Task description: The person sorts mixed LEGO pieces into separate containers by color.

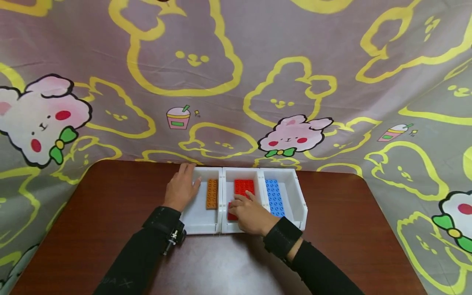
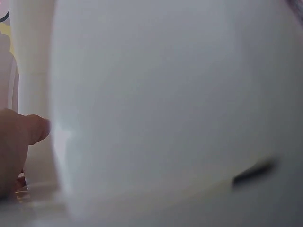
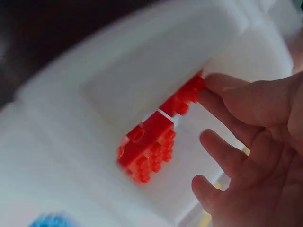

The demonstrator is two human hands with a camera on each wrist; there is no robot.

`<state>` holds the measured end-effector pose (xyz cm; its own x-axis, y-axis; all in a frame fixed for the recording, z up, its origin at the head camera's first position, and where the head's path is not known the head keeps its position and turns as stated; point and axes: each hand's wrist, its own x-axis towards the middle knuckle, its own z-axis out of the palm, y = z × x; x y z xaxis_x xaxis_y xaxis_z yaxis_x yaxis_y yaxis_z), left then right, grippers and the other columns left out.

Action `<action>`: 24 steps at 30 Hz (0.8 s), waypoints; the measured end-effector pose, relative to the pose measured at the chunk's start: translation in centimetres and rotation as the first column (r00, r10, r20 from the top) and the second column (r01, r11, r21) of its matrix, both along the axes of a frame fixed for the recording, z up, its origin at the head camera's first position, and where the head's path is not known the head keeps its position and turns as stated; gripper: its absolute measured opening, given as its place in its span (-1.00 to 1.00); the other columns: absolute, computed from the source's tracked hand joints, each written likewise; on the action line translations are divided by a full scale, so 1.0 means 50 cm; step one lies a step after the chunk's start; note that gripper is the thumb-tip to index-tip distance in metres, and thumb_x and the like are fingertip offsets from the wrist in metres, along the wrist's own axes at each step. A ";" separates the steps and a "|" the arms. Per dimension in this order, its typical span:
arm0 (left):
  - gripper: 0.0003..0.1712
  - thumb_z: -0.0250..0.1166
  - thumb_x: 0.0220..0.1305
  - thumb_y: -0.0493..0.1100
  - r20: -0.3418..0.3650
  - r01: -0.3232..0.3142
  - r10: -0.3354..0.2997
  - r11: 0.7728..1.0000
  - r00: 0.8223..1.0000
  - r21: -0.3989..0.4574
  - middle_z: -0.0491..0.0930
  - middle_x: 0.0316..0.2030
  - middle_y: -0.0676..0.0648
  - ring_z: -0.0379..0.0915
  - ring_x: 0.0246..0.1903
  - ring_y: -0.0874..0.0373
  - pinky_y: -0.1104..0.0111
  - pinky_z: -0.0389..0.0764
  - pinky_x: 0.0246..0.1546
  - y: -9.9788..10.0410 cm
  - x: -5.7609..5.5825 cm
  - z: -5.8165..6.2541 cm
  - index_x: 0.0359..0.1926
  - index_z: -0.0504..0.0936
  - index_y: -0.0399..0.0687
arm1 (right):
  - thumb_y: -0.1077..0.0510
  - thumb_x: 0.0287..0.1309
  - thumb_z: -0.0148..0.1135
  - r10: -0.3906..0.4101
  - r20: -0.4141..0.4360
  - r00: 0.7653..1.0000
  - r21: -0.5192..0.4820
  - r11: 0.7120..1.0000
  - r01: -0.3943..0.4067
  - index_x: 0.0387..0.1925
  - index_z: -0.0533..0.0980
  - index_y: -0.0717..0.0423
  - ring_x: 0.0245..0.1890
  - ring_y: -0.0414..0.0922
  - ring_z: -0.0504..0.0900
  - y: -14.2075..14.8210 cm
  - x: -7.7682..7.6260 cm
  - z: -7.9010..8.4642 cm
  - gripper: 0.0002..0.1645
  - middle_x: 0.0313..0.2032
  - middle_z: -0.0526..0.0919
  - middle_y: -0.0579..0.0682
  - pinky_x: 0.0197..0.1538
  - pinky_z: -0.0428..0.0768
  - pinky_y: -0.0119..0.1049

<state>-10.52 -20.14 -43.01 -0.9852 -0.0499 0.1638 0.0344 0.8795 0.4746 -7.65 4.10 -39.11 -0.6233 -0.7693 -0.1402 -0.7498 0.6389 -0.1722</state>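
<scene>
Three white bins stand side by side on the table. My left hand [image 1: 180,188] holds the back left corner of the left bin [image 1: 199,219], its thumb on the inner side of the wall. In the left wrist view, the bin's smooth white wall fills most of the picture. Over the middle bin [image 1: 229,228], my right hand [image 1: 254,214] pinches a red toy brick [image 3: 182,98] between thumb and index finger, the other fingers spread. More red bricks [image 1: 244,186] lie in that bin near its back.
Orange bricks [image 1: 212,194] lie along the right side of the left bin. A strip of blue bricks [image 1: 274,198] lies in the right bin [image 1: 295,200]. A patterned cloth [image 1: 221,110] hangs behind the brown table [image 1: 339,229].
</scene>
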 end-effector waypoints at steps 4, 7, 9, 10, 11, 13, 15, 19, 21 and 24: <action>-0.37 0.30 0.41 -0.11 0.001 -0.004 0.004 1.000 1.000 -0.001 0.34 0.27 -0.29 0.52 0.04 -0.31 -0.15 0.58 -0.05 0.001 -0.001 0.000 0.38 0.35 -0.27 | 0.39 0.07 0.25 0.003 -0.018 1.000 0.018 1.000 -0.003 0.01 0.70 0.20 0.34 0.12 0.45 0.032 0.016 0.005 -0.58 0.09 0.69 0.10 0.42 0.21 0.23; -0.37 0.29 0.42 -0.11 0.008 -0.007 0.007 1.000 1.000 -0.001 0.33 0.27 -0.29 0.51 0.05 -0.31 -0.15 0.57 -0.04 0.002 -0.003 0.000 0.39 0.34 -0.25 | 0.41 0.07 0.26 -0.005 -0.019 1.000 0.018 1.000 0.005 -0.01 0.71 0.20 0.32 0.11 0.48 0.047 0.015 0.005 -0.59 0.06 0.71 0.09 0.42 0.23 0.21; -0.37 0.29 0.42 -0.10 0.015 -0.005 0.005 1.000 1.000 -0.001 0.33 0.28 -0.29 0.50 0.05 -0.31 -0.16 0.57 -0.05 0.005 -0.003 -0.001 0.39 0.33 -0.25 | 0.42 0.06 0.26 -0.007 -0.039 0.999 -0.011 1.000 0.006 -0.05 0.72 0.21 0.28 0.10 0.52 0.053 0.009 0.002 -0.61 0.03 0.72 0.10 0.39 0.27 0.21; -0.36 0.29 0.42 -0.10 0.017 -0.004 0.004 1.000 1.000 -0.001 0.33 0.28 -0.29 0.51 0.06 -0.31 -0.16 0.57 -0.05 0.004 -0.003 -0.002 0.39 0.33 -0.25 | 0.42 0.05 0.26 -0.012 -0.066 0.998 -0.030 0.999 0.010 -0.09 0.73 0.21 0.26 0.11 0.54 0.053 0.005 0.001 -0.64 0.00 0.72 0.12 0.37 0.29 0.23; -0.36 0.29 0.42 -0.09 0.021 -0.005 0.005 1.000 1.000 0.001 0.33 0.29 -0.28 0.50 0.06 -0.31 -0.15 0.58 -0.05 0.004 -0.002 -0.003 0.39 0.33 -0.24 | 0.43 0.06 0.26 -0.030 -0.098 0.995 -0.049 0.998 0.025 -0.12 0.73 0.23 0.24 0.11 0.55 0.052 0.000 0.000 -0.67 -0.03 0.72 0.12 0.37 0.29 0.25; -0.36 0.29 0.42 -0.09 0.020 -0.005 0.005 1.000 1.000 0.005 0.33 0.29 -0.28 0.51 0.06 -0.30 -0.15 0.58 -0.05 0.004 -0.002 -0.005 0.39 0.34 -0.23 | 0.40 0.10 0.28 -0.076 -0.197 0.978 -0.064 0.996 0.064 -0.16 0.72 0.25 0.23 0.13 0.55 0.051 -0.013 -0.005 -0.75 -0.06 0.72 0.13 0.35 0.29 0.28; -0.37 0.29 0.42 -0.09 0.015 -0.008 0.008 1.000 1.000 0.008 0.33 0.29 -0.28 0.51 0.06 -0.30 -0.15 0.58 -0.05 0.004 -0.002 -0.007 0.39 0.34 -0.24 | 0.35 0.16 0.28 -0.119 -0.297 0.947 -0.032 0.993 0.115 -0.13 0.70 0.26 0.27 0.13 0.51 0.051 -0.027 -0.009 -0.77 -0.03 0.70 0.14 0.36 0.27 0.29; -0.37 0.29 0.42 -0.09 0.021 -0.013 0.012 1.000 1.000 0.015 0.33 0.30 -0.28 0.51 0.05 -0.30 -0.15 0.57 -0.05 0.004 -0.001 -0.007 0.38 0.35 -0.24 | 0.25 0.29 0.23 -0.124 -0.367 0.922 0.104 0.979 0.173 -0.02 0.68 0.26 0.39 0.13 0.38 0.048 -0.049 -0.016 -0.72 0.13 0.65 0.12 0.42 0.18 0.26; -0.37 0.29 0.42 -0.09 0.019 -0.009 0.008 1.000 1.000 0.011 0.33 0.29 -0.28 0.52 0.03 -0.30 -0.15 0.58 -0.06 0.004 -0.001 -0.007 0.38 0.35 -0.25 | 0.21 0.34 0.21 -0.125 -0.334 0.934 0.156 0.970 0.186 0.05 0.67 0.23 0.43 0.11 0.32 0.043 -0.056 -0.016 -0.68 0.19 0.63 0.09 0.45 0.12 0.26; -0.37 0.29 0.41 -0.09 0.015 -0.005 0.005 1.000 1.000 0.000 0.33 0.29 -0.29 0.53 0.03 -0.29 -0.14 0.58 -0.06 0.002 -0.002 -0.004 0.37 0.34 -0.26 | 0.16 0.36 0.21 -0.154 -0.232 0.960 0.179 0.964 0.198 0.21 0.60 0.15 0.47 0.10 0.27 0.029 -0.064 -0.013 -0.57 0.26 0.58 0.05 0.47 0.00 0.29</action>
<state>-10.63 -20.05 -43.23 -0.9873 -0.0551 0.1493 0.0228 0.8794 0.4755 -10.86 5.57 -39.76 -0.7782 -0.6151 -0.1269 -0.6277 0.7686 0.1239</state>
